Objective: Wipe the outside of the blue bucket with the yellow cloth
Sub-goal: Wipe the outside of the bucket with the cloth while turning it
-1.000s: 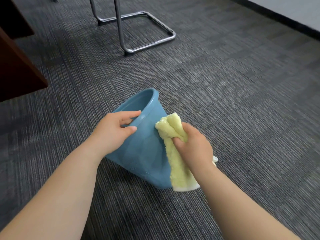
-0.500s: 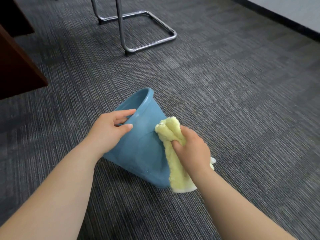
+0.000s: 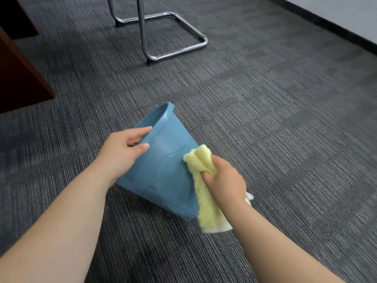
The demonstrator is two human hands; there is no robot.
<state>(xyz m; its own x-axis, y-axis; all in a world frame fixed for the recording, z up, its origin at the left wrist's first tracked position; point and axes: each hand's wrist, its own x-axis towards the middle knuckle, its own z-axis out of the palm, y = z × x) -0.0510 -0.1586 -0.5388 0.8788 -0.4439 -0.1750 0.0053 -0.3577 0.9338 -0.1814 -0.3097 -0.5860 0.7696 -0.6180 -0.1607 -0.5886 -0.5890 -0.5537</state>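
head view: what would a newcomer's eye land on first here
The tilted blue plastic bucket on the grey striped carpet, mid-frame, with the left hand gripping its rim. Beside it, the right hand holds a fluffy yellow cloth bunched against the bucket's outer wall. Farther back stands a chrome tubular chair base.

Grey carpet (image 3: 285, 119) with a fine ribbed weave, laid in tiles, covers the floor. At 12 o'clock stands a chrome tubular chair frame (image 3: 142, 27), its looped base flat on the carpet. At 10 o'clock sits a dark reddish-brown wooden furniture panel (image 3: 18, 78). At 2 o'clock a black baseboard (image 3: 326, 23) runs under a pale wall (image 3: 350, 11).
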